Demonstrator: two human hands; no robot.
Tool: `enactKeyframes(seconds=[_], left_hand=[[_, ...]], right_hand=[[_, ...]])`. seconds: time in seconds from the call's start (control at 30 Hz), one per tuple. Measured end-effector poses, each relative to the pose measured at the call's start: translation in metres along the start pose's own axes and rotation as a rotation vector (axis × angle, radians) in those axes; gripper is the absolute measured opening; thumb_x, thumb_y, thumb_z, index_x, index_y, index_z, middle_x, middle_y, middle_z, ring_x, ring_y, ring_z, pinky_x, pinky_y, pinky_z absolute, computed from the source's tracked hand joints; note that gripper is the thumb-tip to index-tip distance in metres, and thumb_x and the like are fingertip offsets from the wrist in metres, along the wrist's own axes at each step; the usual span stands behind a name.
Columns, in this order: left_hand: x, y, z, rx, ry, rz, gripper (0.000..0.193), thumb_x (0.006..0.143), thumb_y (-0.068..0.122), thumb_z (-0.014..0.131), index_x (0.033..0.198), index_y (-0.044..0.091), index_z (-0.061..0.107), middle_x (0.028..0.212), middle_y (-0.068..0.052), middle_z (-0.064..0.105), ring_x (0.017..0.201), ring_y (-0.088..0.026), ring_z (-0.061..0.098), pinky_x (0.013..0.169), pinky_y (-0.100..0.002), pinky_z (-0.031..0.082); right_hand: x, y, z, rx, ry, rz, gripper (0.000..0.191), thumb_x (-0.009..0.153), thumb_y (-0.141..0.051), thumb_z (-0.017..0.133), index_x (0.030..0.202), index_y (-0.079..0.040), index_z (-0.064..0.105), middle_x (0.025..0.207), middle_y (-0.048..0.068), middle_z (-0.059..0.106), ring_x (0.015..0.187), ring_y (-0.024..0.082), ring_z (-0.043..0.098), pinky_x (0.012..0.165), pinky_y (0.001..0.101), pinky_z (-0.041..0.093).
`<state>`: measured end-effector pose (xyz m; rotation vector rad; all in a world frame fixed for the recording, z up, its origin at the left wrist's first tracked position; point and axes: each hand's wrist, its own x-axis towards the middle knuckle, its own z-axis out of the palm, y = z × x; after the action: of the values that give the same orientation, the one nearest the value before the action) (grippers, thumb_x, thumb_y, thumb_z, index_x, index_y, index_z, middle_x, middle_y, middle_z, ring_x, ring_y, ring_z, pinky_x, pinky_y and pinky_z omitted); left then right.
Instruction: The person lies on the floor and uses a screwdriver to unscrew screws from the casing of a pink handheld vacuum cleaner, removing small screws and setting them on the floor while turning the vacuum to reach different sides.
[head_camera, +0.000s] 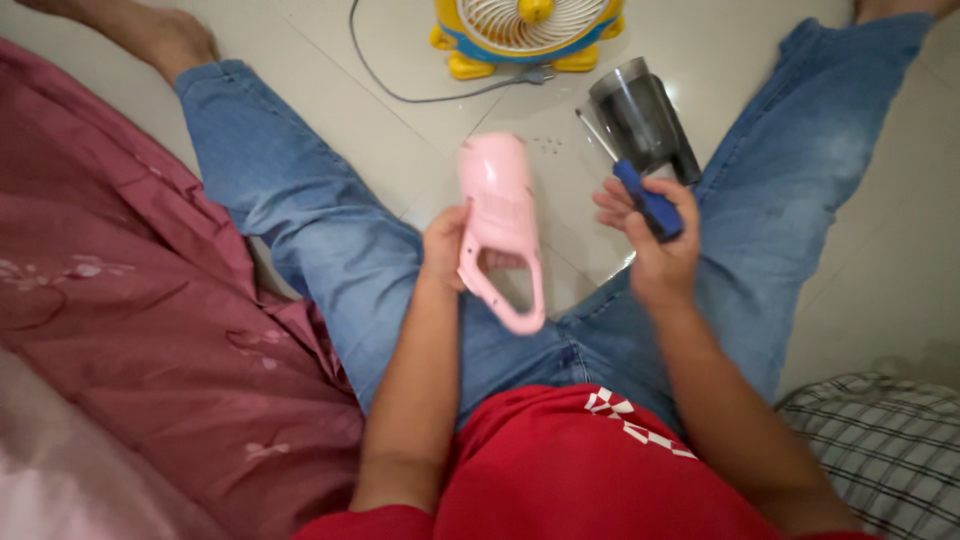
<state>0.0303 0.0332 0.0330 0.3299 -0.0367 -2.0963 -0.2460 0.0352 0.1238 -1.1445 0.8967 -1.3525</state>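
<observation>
Gripping smooth pink plastic housing (498, 215), blue-handled screwdriver (648, 200)

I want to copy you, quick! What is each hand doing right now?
Left hand: closed on the pink handheld device, gripping its side.
Right hand: closed around the blue-handled screwdriver.

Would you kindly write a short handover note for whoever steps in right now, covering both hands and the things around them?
Left hand: grips the pink handheld appliance by its handle, above the lap.
Right hand: holds a blue-handled screwdriver, tip pointing away from the pink body.
On the floor: dark translucent cup, a few small screws, yellow fan with grey cable.
Done: cup lies apart, screws are out.
Left: cannot tell which fasteners remain.
</observation>
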Motion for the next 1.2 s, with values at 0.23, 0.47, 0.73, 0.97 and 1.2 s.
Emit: enactKeyframes(seconds=[0.23,0.47,0.73,0.97,1.2], left_hand=[[0.005,-0.056,0.0,0.097,0.076,-0.493,0.062,0.096,0.033,0.059,0.137,-0.013,0.053,0.125,-0.032,0.066,0.111,-0.049,0.067,0.091,-0.067,0.055],[0.013,-0.059,0.014,0.123,-0.049,-0.636,0.062,0.101,0.041,0.058,0.139,-0.009,0.055,0.122,-0.031,0.067,0.102,-0.048,0.07,0.081,-0.064,0.058],[0.003,-0.05,0.037,0.119,0.012,-0.32,0.067,0.105,0.056,0.042,0.138,0.0,0.057,0.126,-0.023,0.066,0.11,-0.04,0.066,0.085,-0.055,0.059],[0.009,-0.07,0.045,0.3,0.244,-0.077,0.051,0.111,0.042,0.036,0.115,-0.001,0.063,0.091,-0.011,0.066,0.086,-0.022,0.065,0.077,-0.038,0.055],[0.001,-0.082,0.042,0.376,0.283,0.096,0.042,0.111,0.035,0.038,0.097,0.003,0.061,0.059,-0.002,0.047,0.051,-0.015,0.043,0.05,-0.031,0.036]], right_hand=[[0.02,0.005,0.016,0.306,0.016,0.078,0.058,0.102,-0.027,0.073,0.148,-0.013,0.038,0.157,0.019,0.051,0.137,0.04,0.059,0.102,0.0474,0.058],[0.015,0.007,-0.006,0.223,-0.094,0.339,0.072,0.086,-0.004,0.078,0.148,-0.012,0.042,0.15,0.022,0.054,0.122,0.038,0.067,0.101,0.0474,0.059],[0.027,0.003,-0.034,0.311,0.136,0.139,0.066,0.092,0.007,0.069,0.149,-0.011,0.042,0.15,0.022,0.056,0.115,0.036,0.07,0.099,0.0484,0.06],[0.029,0.015,-0.069,0.305,0.367,-0.061,0.065,0.096,0.014,0.067,0.15,-0.012,0.04,0.151,0.02,0.055,0.116,0.038,0.069,0.107,0.0497,0.059],[0.037,0.016,-0.063,0.179,0.407,-0.132,0.038,0.113,0.01,0.061,0.144,-0.005,0.045,0.14,0.023,0.06,0.114,0.024,0.064,0.106,0.0373,0.057]])
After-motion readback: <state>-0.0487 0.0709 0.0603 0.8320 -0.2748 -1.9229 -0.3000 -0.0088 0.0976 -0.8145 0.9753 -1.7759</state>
